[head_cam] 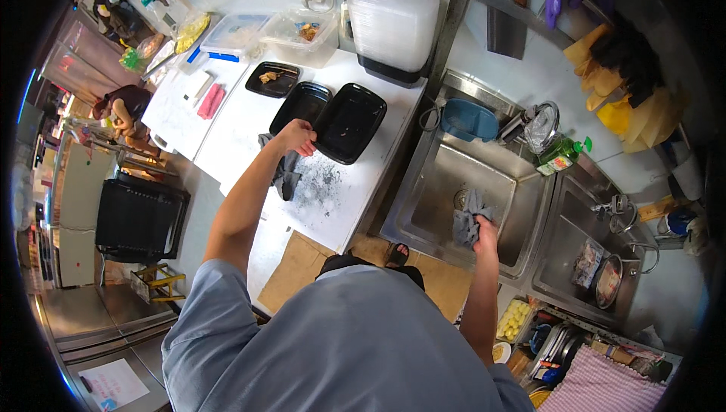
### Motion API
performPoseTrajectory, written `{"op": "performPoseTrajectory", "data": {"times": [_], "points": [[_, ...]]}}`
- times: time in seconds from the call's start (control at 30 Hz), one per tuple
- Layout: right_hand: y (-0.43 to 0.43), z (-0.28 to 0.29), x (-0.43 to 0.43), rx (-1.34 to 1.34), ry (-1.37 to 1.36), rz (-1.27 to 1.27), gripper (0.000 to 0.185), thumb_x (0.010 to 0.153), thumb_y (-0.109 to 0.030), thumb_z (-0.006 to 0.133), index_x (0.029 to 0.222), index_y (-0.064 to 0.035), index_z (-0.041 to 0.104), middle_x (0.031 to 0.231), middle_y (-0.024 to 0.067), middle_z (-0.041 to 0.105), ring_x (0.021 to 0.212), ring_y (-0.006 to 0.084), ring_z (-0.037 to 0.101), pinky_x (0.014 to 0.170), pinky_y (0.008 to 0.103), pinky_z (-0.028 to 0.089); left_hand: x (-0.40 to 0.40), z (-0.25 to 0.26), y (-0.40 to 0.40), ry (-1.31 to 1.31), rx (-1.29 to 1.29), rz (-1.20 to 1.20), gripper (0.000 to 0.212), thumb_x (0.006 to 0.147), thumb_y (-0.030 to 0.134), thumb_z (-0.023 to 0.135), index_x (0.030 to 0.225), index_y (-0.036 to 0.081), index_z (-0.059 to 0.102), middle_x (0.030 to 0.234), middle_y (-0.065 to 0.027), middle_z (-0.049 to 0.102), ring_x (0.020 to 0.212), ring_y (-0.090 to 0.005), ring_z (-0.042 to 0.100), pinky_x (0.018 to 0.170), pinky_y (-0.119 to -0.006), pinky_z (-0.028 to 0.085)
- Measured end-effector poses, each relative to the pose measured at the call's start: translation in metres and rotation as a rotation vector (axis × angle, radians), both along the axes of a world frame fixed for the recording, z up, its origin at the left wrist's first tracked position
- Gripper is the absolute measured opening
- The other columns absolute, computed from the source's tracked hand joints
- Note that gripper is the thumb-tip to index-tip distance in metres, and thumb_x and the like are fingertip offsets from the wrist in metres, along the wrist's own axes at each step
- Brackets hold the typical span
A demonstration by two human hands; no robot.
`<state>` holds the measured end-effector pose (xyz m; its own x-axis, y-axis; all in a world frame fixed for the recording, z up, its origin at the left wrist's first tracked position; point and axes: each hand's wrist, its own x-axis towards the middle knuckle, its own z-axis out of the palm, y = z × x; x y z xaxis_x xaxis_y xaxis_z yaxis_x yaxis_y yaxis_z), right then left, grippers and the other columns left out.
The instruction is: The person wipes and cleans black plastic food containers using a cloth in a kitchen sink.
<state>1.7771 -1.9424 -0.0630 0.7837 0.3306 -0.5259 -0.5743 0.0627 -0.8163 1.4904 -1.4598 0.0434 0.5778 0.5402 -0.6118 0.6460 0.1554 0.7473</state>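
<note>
My right hand [486,236] grips a wet-looking grey cloth [468,220] over the near steel sink basin [437,185]. My left hand [299,138] is over the white worktop [249,168], its fingertips at the near left edge of a large black plastic tray [353,123]; whether they touch or grip it is unclear. A second black tray [299,106] lies partly behind that hand, beside the large one. Farther back, a smaller black tray [272,79] holds a brown food piece [270,76]. Below my left hand lies a dark grey cloth [288,179], partly hidden by my forearm, next to dark smudges.
A blue plastic basin [469,120], a faucet [519,122] and a green dish-soap bottle [561,155] stand at the sink's back. Stacked clear containers [394,26] and a pink cloth [211,101] are on the worktop. Another person [127,111] bends at far left.
</note>
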Motion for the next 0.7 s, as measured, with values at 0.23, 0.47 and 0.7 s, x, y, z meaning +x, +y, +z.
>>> {"op": "performPoseTrajectory", "data": {"times": [0.23,0.47,0.7], "points": [[0.005,0.014,-0.012,-0.016,0.015,0.004,0.032,0.079,-0.005,0.064,0.111,-0.0001,0.061,0.106,0.0088,0.065,0.096,0.0252,0.064,0.084,0.0394,0.052,-0.005,-0.002,0.001,-0.081,0.023,0.128,0.016,0.086,0.005,0.056,0.101,0.001,0.053,0.073,-0.0184,0.066,0.057,-0.0255,0.067,0.050,-0.035,0.057],[-0.001,0.003,-0.004,0.046,0.027,0.015,0.034,0.080,-0.003,0.063,0.114,0.0011,0.059,0.106,0.0098,0.065,0.095,0.0259,0.064,0.083,0.0391,0.053,-0.009,0.016,-0.016,-0.246,0.046,0.161,0.015,0.090,0.000,0.046,0.103,0.004,0.039,0.072,-0.0203,0.064,0.059,-0.0272,0.069,0.047,-0.036,0.058],[0.014,0.022,-0.008,0.010,0.048,0.040,0.035,0.080,-0.002,0.062,0.115,0.0011,0.058,0.110,0.0117,0.064,0.097,0.0267,0.063,0.081,0.0392,0.053,-0.010,0.009,-0.019,-0.249,-0.035,0.256,0.026,0.091,-0.001,0.045,0.116,-0.004,0.048,0.074,-0.0220,0.066,0.059,-0.0283,0.069,0.049,-0.035,0.059]]}}
